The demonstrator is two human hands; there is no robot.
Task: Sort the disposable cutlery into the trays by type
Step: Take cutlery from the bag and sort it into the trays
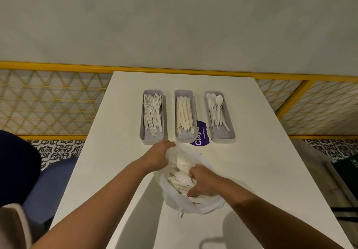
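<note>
The rim of the white plastic bag [193, 208] on the tabletop [261, 161] is gripped by the left hand [158, 156]. The right hand [203, 181] is sunk inside, fingers curled among loose cutlery [182, 178]; whether a piece is held cannot be told. Three trays [185, 138] are set just beyond.

The fork tray [153, 138] lies left of the knife tray [185, 137], the spoon tray [224, 135] right of it, the plastic bag [187, 150] before it.
</note>
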